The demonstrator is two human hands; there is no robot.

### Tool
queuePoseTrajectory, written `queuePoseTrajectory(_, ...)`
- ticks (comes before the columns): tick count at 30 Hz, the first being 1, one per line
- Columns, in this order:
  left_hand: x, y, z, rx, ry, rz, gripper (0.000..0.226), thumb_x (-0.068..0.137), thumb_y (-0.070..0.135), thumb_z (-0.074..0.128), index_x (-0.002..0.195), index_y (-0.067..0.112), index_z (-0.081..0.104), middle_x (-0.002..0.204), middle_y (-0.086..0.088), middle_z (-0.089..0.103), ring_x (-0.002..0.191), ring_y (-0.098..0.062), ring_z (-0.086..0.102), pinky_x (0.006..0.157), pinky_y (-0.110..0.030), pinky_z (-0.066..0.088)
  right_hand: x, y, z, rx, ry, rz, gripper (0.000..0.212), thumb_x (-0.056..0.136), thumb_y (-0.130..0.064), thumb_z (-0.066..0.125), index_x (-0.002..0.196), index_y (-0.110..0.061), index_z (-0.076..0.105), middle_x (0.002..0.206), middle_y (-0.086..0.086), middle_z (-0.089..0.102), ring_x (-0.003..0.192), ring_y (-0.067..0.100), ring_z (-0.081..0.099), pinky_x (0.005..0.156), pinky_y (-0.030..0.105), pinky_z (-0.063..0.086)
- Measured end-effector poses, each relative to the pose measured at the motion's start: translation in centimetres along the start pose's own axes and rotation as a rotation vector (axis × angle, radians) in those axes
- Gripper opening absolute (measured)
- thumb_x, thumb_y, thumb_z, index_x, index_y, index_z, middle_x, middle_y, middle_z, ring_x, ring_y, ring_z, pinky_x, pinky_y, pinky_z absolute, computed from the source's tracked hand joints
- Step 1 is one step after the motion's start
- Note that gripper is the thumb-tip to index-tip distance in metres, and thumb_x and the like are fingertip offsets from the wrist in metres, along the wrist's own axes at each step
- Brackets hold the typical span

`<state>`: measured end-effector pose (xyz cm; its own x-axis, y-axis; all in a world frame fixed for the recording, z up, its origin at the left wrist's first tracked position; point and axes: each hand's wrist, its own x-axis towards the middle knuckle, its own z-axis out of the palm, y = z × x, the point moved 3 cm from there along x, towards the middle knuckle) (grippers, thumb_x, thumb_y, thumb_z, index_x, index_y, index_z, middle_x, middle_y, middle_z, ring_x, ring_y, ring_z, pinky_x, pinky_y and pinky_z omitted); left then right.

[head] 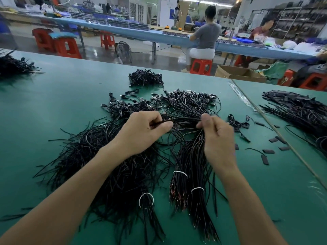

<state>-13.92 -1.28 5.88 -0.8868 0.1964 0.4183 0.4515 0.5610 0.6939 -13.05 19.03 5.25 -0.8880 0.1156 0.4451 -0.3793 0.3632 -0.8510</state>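
Beneath the fingers (165, 126) a green surface (70, 96) is spread, largely covered around them by a heap of black cables (109, 156). Plugs (187, 98) are clustered just beyond the fingers. Nearer than the fingers, two bundles (191, 160) are tied with white bands (180, 173). Between the left hand (141, 133) and the right hand (218, 138) one thin cable (185, 119) is stretched just above the heap, pinched at either end by curled fingers. Small black sleeves (269, 151) are scattered to the right of the fingers.
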Motion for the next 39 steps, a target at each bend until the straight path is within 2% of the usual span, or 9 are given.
queuePoseTrajectory(4,-1.0,-0.6,-0.1,-0.144,-0.411,-0.204,0.055,0.092,0.059,0.044,0.054,0.02,0.047,0.044,0.012,0.034,0.039,-0.009,0.027,0.048,-0.015,0.038,0.9,1.6,-2.0,0.031,0.193,0.117,0.039,0.104,-0.041,0.043,0.074,-0.021,0.059,0.039,-0.017,0.033,0.036,0.002,0.027,0.038,0.01,0.022)
queuePoseTrajectory(9,-3.2,1.1,1.8,-0.586,-0.96,-0.228,0.053,0.101,0.053,0.042,0.056,0.024,0.048,0.049,0.007,0.032,0.041,-0.013,0.02,0.041,-0.023,0.019,0.8,2.4,-0.8,-0.025,0.11,0.146,0.037,0.102,-0.041,0.048,0.073,-0.022,0.062,0.045,-0.015,0.04,0.041,0.002,0.033,0.039,0.011,0.028)
queuePoseTrajectory(12,-2.8,2.7,2.2,-0.957,-0.814,-0.231,0.047,0.099,0.047,0.046,0.058,0.025,0.053,0.049,0.012,0.036,0.04,-0.007,0.026,0.038,-0.018,0.023,0.2,2.4,0.8,-0.15,-0.126,0.11,0.036,0.102,-0.038,0.049,0.072,-0.021,0.062,0.039,-0.015,0.045,0.035,0.004,0.033,0.036,0.014,0.026)
queuePoseTrajectory(17,-0.1,1.5,2.3,-1.303,-0.166,-0.335,0.044,0.103,0.042,0.04,0.074,0.021,0.065,0.051,0.011,0.031,0.04,-0.002,0.024,0.033,-0.015,0.025,-2.3,1.9,3.0,-0.209,-0.506,0.102,0.037,0.1,-0.038,0.054,0.071,-0.021,0.066,0.039,-0.013,0.039,0.037,0.005,0.028,0.039,0.015,0.024)
queuePoseTrajectory(22,0.2,-1.3,3.3,-0.92,0.168,-0.304,0.04,0.108,0.028,0.035,0.101,0.006,0.068,0.063,0.003,0.054,0.053,-0.009,0.05,0.047,-0.02,0.045,-3.0,0.3,3.5,-0.239,-0.619,0.014,0.036,0.102,-0.029,0.054,0.067,-0.022,0.061,0.053,-0.01,0.04,0.048,0.006,0.032,0.047,0.021,0.028)
queuePoseTrajectory(25,-0.3,-1.7,4.2,-0.633,0.142,-0.211,0.034,0.108,0.019,0.039,0.099,0.004,0.069,0.08,-0.005,0.07,0.075,-0.018,0.069,0.068,-0.025,0.057,-2.9,-0.7,3.5,-0.292,-0.643,-0.031,0.037,0.1,-0.025,0.056,0.063,-0.023,0.057,0.056,-0.009,0.045,0.048,0.006,0.036,0.047,0.02,0.031)
queuePoseTrajectory(29,-1.1,-1.2,4.4,-0.293,-0.135,-0.08,0.037,0.104,0.025,0.046,0.081,0.005,0.068,0.071,0.001,0.069,0.061,-0.009,0.064,0.058,-0.021,0.049,-1.6,-1.4,1.9,-0.305,-0.504,-0.066,0.023,0.096,-0.028,0.062,0.076,-0.023,0.072,0.062,-0.013,0.059,0.057,-0.001,0.053,0.053,0.012,0.036)
queuePoseTrajectory(33,-1.7,-0.5,4.7,-0.468,-0.268,-0.224,0.052,0.105,0.04,0.037,0.065,0.016,0.06,0.042,0.005,0.048,0.033,-0.009,0.042,0.037,-0.018,0.034,-0.7,-1.4,1.1,-0.2,-0.399,-0.068,0.022,0.092,-0.034,0.068,0.072,-0.025,0.07,0.055,-0.016,0.056,0.049,0.003,0.045,0.05,0.015,0.036)
queuePoseTrajectory(39,-1.9,0.4,4.3,-0.899,-0.49,-0.42,0.06,0.097,0.061,0.036,0.052,0.022,0.043,0.041,0.01,0.029,0.031,-0.005,0.026,0.035,-0.016,0.021,-0.7,-0.9,1.7,-0.02,-0.289,0.004,0.024,0.091,-0.041,0.065,0.071,-0.028,0.069,0.049,-0.013,0.047,0.047,0.006,0.033,0.045,0.021,0.029)
